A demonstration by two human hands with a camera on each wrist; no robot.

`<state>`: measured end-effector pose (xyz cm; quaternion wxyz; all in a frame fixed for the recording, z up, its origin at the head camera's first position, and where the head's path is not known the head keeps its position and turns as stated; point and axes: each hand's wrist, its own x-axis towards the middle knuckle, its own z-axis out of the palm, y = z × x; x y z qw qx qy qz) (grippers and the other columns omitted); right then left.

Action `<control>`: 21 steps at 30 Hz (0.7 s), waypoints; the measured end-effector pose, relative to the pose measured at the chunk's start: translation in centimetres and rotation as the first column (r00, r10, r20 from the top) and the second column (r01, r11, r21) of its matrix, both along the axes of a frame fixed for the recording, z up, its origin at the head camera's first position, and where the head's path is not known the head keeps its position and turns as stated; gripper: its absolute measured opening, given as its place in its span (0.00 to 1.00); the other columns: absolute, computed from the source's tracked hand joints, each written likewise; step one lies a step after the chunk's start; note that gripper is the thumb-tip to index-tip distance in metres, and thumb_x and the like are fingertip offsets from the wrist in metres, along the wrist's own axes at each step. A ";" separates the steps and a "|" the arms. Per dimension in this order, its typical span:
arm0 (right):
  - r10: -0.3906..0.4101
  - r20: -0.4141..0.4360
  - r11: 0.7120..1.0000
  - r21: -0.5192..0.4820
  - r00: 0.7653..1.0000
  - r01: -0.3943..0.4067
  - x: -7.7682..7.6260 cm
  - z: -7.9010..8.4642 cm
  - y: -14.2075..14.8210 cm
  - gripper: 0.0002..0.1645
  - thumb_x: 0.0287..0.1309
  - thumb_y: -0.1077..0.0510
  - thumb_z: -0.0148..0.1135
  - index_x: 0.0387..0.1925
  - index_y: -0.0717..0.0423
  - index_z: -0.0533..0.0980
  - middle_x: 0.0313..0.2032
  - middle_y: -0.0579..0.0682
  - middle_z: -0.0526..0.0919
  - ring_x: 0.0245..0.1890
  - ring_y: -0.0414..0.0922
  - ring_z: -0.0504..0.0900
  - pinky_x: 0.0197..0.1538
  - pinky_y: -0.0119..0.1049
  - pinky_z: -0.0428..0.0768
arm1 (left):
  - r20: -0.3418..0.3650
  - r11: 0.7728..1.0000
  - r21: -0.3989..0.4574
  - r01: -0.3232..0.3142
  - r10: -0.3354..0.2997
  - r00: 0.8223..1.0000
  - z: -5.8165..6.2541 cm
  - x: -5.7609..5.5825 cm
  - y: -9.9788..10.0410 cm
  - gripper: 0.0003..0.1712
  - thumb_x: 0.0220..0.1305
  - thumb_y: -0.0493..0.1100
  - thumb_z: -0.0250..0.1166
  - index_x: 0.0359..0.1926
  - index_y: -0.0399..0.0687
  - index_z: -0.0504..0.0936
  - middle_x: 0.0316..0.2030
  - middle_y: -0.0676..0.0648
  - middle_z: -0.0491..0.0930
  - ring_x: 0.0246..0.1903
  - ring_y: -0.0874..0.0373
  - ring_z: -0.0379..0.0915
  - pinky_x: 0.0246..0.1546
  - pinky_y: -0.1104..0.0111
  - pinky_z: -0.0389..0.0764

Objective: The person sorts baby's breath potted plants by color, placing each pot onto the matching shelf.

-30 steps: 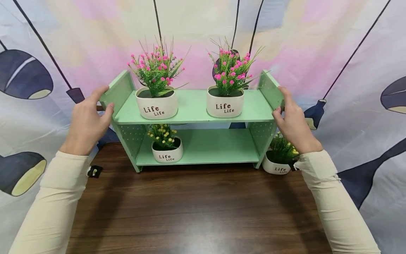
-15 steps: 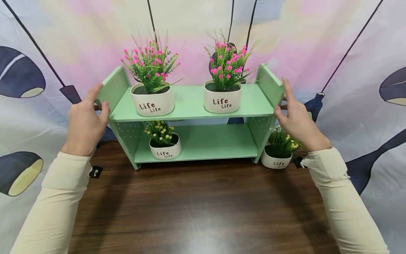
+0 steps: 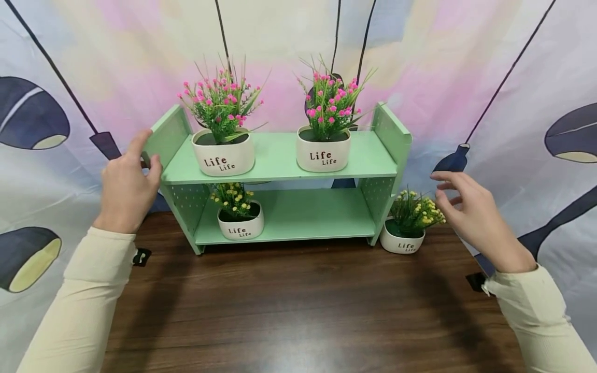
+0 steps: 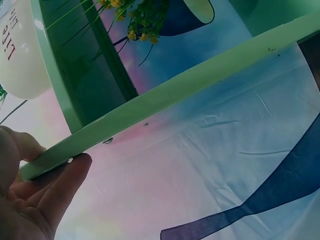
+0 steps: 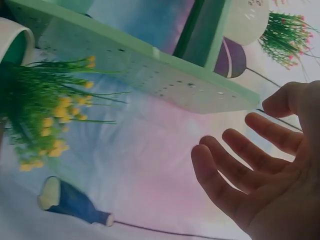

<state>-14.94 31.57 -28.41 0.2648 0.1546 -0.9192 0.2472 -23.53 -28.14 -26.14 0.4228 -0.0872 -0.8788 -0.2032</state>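
Observation:
A green two-tier shelf (image 3: 298, 239) stands on the wooden table. My left hand (image 3: 128, 184) holds its left side panel near the top, thumb inside and fingers outside, as the left wrist view shows with the panel edge (image 4: 150, 105) between them. Off to the right, my right hand (image 3: 475, 212) is in the air, apart from the shelf, with loosely bent fingers (image 5: 220, 175) and nothing in them. Nearest to it is a white pot with yellow flowers (image 3: 403, 242), standing on the table beside the shelf's right panel.
Two white pots with pink flowers, one left (image 3: 224, 158) and one right (image 3: 323, 155), stand on the top tier. A pot with yellow flowers (image 3: 241, 228) sits at the left of the lower tier. Behind hangs a patterned cloth (image 3: 280, 31).
My right hand has let go of the shelf's right panel and moved right and down, away from it. My left hand has stayed on the left panel.

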 end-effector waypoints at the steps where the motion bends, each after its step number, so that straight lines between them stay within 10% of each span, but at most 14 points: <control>1: -0.007 -0.016 1.000 0.001 1.000 0.007 0.3 -0.4 0.2 0.23 0.77 0.62 0.55 0.69 0.56 0.75 0.59 0.60 0.80 0.49 0.58 0.84 0.43 0.15 0.70 | 0.000 1.000 0.000 -0.003 0.003 1.000 0.0 0.0 0.0 0.28 0.75 0.37 0.58 0.73 0.43 0.73 0.31 0.21 0.82 0.18 0.29 0.72 0.24 0.37 0.65; 13: -0.027 -0.109 0.999 -0.036 0.994 0.023 1.2 -6.9 1.7 0.13 0.66 0.71 0.66 0.50 0.60 0.84 0.40 0.52 0.86 0.39 0.18 0.71 0.39 0.14 0.71 | 0.008 1.000 0.006 -0.011 0.011 1.000 0.0 0.0 0.2 0.28 0.76 0.37 0.58 0.74 0.44 0.72 0.32 0.20 0.81 0.18 0.32 0.71 0.21 0.39 0.66; 21: -0.067 -0.020 0.998 0.010 0.998 0.067 1.0 -11.3 2.0 0.11 0.67 0.66 0.69 0.49 0.57 0.86 0.41 0.53 0.89 0.34 0.35 0.81 0.35 0.27 0.76 | 0.008 1.000 0.004 -0.016 0.016 1.000 -0.1 0.3 0.2 0.28 0.76 0.37 0.58 0.74 0.44 0.72 0.29 0.22 0.81 0.16 0.35 0.70 0.20 0.42 0.64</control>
